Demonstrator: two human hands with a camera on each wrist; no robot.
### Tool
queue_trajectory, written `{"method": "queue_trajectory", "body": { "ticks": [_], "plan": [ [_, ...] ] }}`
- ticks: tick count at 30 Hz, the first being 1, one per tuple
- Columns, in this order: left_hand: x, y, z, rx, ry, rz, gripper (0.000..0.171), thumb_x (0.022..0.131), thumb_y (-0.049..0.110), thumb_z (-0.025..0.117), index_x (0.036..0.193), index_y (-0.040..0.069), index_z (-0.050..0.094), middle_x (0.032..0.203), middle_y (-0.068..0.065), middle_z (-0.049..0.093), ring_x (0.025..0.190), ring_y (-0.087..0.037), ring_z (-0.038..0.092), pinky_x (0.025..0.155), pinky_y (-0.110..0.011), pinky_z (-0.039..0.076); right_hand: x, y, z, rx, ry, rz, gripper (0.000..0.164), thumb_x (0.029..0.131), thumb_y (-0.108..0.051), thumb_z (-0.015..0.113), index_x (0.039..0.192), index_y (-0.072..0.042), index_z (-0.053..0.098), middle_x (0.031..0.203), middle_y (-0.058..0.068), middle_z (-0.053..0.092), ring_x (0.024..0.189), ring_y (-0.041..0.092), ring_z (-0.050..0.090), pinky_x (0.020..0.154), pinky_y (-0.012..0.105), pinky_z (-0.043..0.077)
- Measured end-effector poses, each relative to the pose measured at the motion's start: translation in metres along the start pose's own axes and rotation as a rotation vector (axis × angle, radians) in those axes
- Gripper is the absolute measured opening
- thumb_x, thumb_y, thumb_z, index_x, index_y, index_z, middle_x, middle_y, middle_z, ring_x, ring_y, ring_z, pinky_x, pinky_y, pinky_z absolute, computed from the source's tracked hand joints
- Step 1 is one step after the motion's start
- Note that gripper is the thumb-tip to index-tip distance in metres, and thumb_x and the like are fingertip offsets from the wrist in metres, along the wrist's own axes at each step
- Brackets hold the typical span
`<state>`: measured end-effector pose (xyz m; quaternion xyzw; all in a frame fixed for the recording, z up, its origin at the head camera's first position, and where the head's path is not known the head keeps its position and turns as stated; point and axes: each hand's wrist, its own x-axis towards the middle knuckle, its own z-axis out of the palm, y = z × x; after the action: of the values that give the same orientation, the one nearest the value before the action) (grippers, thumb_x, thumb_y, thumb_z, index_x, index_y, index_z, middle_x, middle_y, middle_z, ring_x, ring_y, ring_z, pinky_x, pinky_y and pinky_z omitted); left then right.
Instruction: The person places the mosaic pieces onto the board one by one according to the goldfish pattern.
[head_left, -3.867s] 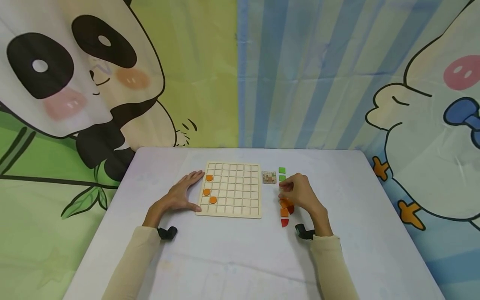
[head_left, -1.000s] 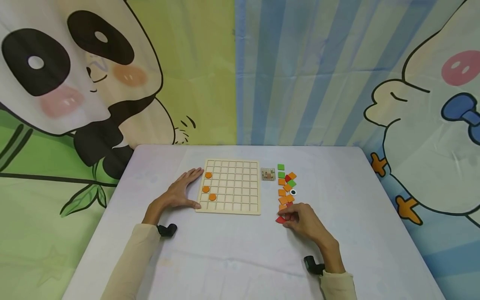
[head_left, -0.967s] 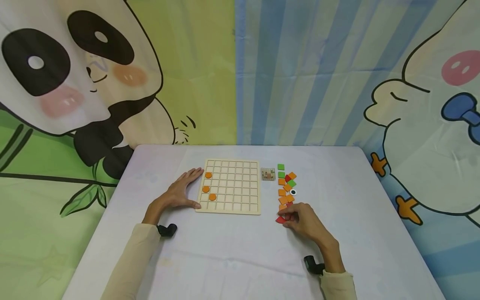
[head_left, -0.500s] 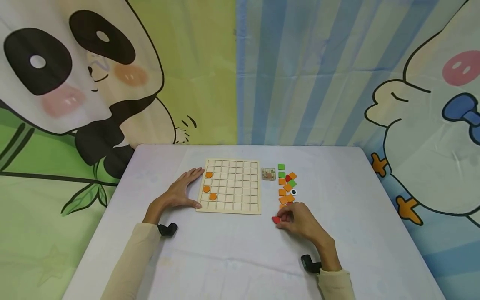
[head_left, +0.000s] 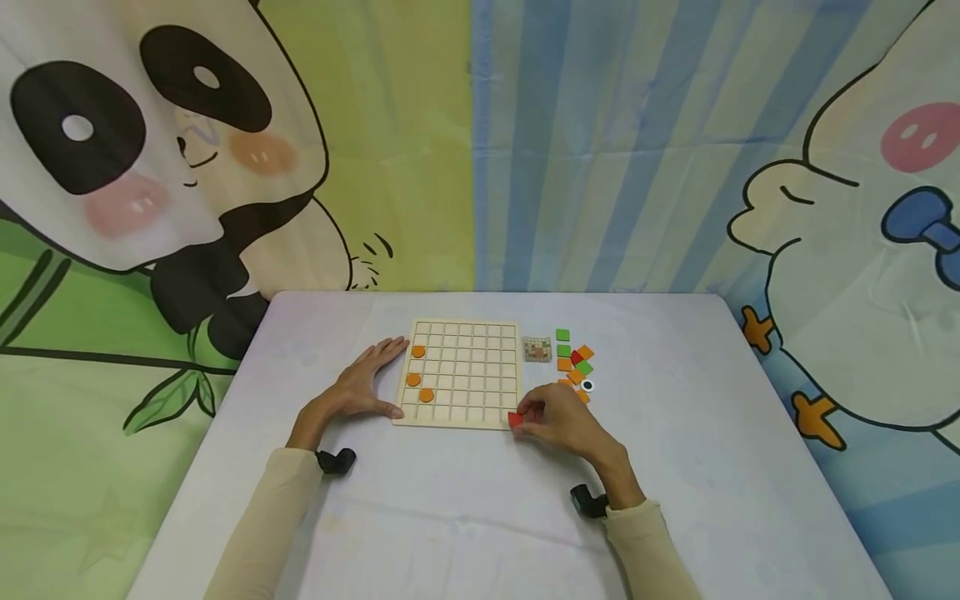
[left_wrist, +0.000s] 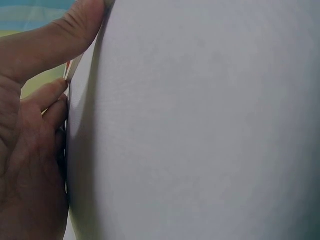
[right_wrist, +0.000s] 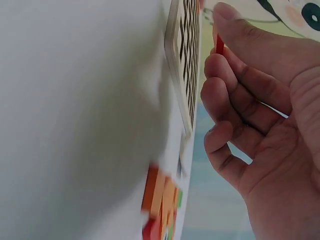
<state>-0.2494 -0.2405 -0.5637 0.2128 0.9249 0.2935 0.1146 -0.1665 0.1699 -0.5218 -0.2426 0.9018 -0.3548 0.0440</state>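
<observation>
A cream gridded board (head_left: 472, 375) lies on the table with three orange round pieces near its left side, one of them an orange disc (head_left: 418, 352) high up. My left hand (head_left: 358, 387) rests along the board's left edge, thumb and fingers spread. My right hand (head_left: 562, 419) pinches a red piece (head_left: 514, 420) with a curved side between thumb and fingertips, right at the board's lower right corner. In the right wrist view the red piece (right_wrist: 219, 44) shows edge-on, with the other fingers curled beneath the thumb.
Right of the board lies a small patterned square card (head_left: 537, 349). Beyond it are several loose pieces: green squares (head_left: 562, 335), orange squares (head_left: 564, 364), a red piece (head_left: 577, 357) and a white disc with a black centre (head_left: 587, 386). My right hand hides some.
My right hand worked down the column of pieces, took the red piece from its near end and carried it left to the board's corner. My left hand has stayed at the board's edge.
</observation>
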Motion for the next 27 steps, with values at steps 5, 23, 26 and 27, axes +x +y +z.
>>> {"method": "queue_trajectory", "body": {
  "ticks": [5, 23, 26, 27],
  "plan": [
    [0.001, -0.002, 0.001, 0.005, 0.000, 0.000, 0.140, 0.065, 0.052, 0.103, 0.175, 0.016, 0.024, 0.184, -0.016, 0.020, 0.169, -0.050, 0.015, 0.129, -0.083, 0.021, 0.025, -0.009, 0.014, 0.019, -0.016, -0.030, 0.021, 0.082, -0.017, 0.098, 0.092, -0.010, 0.081, 0.076, -0.007, 0.069, 0.069, 0.004, 0.060, 0.064, 0.020, 0.054],
    [0.000, 0.001, 0.000, -0.007, -0.003, -0.003, 0.139, 0.067, 0.049, 0.104, 0.175, 0.016, 0.025, 0.184, -0.016, 0.019, 0.169, -0.052, 0.015, 0.128, -0.085, 0.022, 0.089, -0.039, 0.057, -0.002, -0.042, -0.065, 0.021, 0.086, -0.022, 0.096, 0.096, -0.009, 0.084, 0.076, -0.006, 0.071, 0.068, 0.005, 0.061, 0.063, 0.021, 0.053],
    [0.000, 0.002, -0.002, -0.023, -0.001, -0.004, 0.139, 0.066, 0.049, 0.104, 0.175, 0.016, 0.025, 0.184, -0.015, 0.019, 0.169, -0.052, 0.014, 0.127, -0.086, 0.021, 0.093, -0.040, 0.061, -0.015, -0.041, -0.054, 0.022, 0.085, -0.023, 0.096, 0.097, -0.008, 0.084, 0.077, -0.006, 0.070, 0.069, 0.006, 0.061, 0.063, 0.021, 0.052],
    [0.000, 0.003, -0.002, -0.025, 0.000, -0.001, 0.139, 0.066, 0.050, 0.104, 0.175, 0.016, 0.026, 0.184, -0.016, 0.019, 0.169, -0.052, 0.014, 0.128, -0.085, 0.021, 0.095, -0.040, 0.063, -0.018, -0.042, -0.051, 0.023, 0.085, -0.023, 0.096, 0.097, -0.008, 0.084, 0.077, -0.006, 0.070, 0.069, 0.006, 0.060, 0.063, 0.021, 0.052]
  ]
}}
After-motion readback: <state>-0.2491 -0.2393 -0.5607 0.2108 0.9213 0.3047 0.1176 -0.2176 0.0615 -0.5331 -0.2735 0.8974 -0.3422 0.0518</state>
